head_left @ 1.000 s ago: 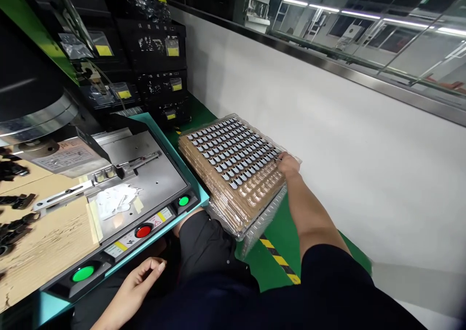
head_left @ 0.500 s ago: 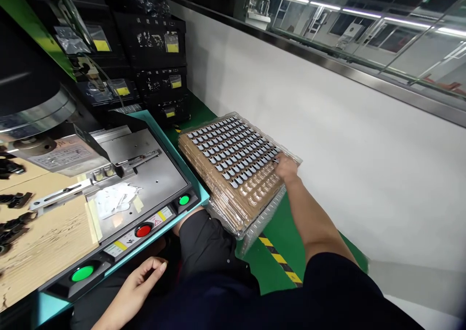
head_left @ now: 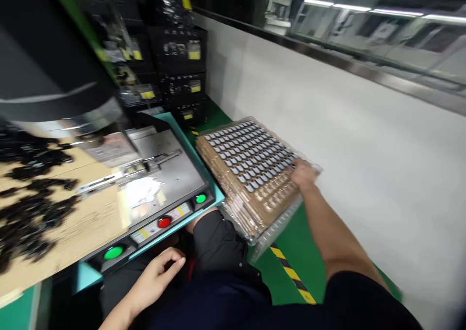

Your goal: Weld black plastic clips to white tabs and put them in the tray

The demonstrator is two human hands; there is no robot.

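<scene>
My right hand [head_left: 304,173] reaches to the right side of a clear plastic tray [head_left: 280,196]. Its fingertips are closed at the end of a row of small white-and-black parts [head_left: 255,150], on one such part as far as I can see; the fingers partly cover it. Several rows of pockets hold these parts, while the pockets nearest me are bare. The tray tops a stack of trays and brown cardboard sheets [head_left: 233,199]. Low by my lap, my left hand [head_left: 160,274] has thumb and forefinger curled together, with nothing visible in them.
At left stands a bench machine with a metal plate [head_left: 182,170], green buttons [head_left: 201,198] and a red button [head_left: 164,222]. White pieces [head_left: 141,191] and many black parts [head_left: 32,213] lie there. Black crates [head_left: 182,53] are stacked behind; a white wall [head_left: 327,121] is at right.
The view has swung left, so everything sits further right and more black parts show. My right hand stays at the same tray spot; my left hand keeps its curled pose.
</scene>
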